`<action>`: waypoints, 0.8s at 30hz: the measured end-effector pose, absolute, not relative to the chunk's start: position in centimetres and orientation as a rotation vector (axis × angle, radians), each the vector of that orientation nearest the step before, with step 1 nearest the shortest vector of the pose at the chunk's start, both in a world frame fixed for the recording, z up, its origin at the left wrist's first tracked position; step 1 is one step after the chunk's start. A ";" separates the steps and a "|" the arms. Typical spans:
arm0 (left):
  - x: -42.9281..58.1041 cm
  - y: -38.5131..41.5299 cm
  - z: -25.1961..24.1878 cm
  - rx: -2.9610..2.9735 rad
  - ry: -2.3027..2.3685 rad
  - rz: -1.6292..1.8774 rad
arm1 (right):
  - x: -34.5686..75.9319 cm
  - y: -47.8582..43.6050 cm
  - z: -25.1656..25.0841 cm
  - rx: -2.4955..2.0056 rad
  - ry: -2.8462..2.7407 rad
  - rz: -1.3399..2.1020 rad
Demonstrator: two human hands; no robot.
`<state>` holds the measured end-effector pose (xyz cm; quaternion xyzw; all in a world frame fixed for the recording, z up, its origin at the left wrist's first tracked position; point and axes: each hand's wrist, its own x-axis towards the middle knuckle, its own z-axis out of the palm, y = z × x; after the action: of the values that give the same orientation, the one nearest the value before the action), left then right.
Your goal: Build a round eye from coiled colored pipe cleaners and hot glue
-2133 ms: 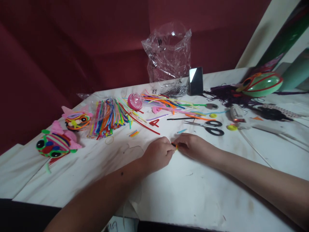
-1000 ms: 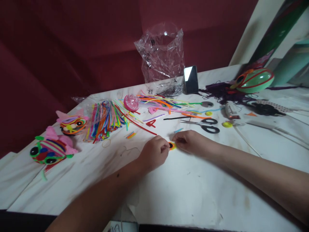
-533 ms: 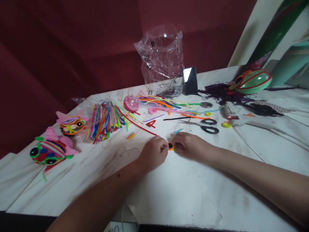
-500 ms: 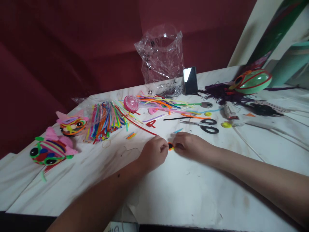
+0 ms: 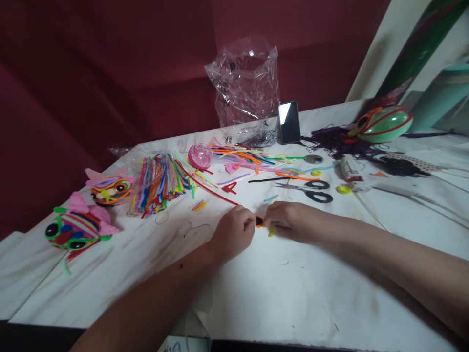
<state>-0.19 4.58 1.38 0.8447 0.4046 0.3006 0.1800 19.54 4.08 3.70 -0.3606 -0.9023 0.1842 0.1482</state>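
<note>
Coil (image 5: 259, 221) stays between left hand (image 5: 234, 233) and right hand (image 5: 289, 221); yellow tail (image 5: 271, 232) now shows.

A home craft corner: white table (image 5: 293, 293) strewn with pipe cleaners (image 5: 161, 181), scissors (image 5: 311, 190), yarn-wrapped toys (image 5: 75, 227).

Bare left hand (image 5: 234, 234), bare right hand (image 5: 289, 222), mole (image 5: 179, 266) on left forearm (image 5: 161, 293)
</note>
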 end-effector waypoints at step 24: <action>-0.1 4.4 1.3 2.475 1.125 0.971 | 31.1 1.6 11.8 -1.418 -1.185 0.325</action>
<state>-0.15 4.44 1.34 0.8504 0.3866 0.3335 0.1269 31.10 1.56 11.82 -0.6095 -0.5094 0.1398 0.5912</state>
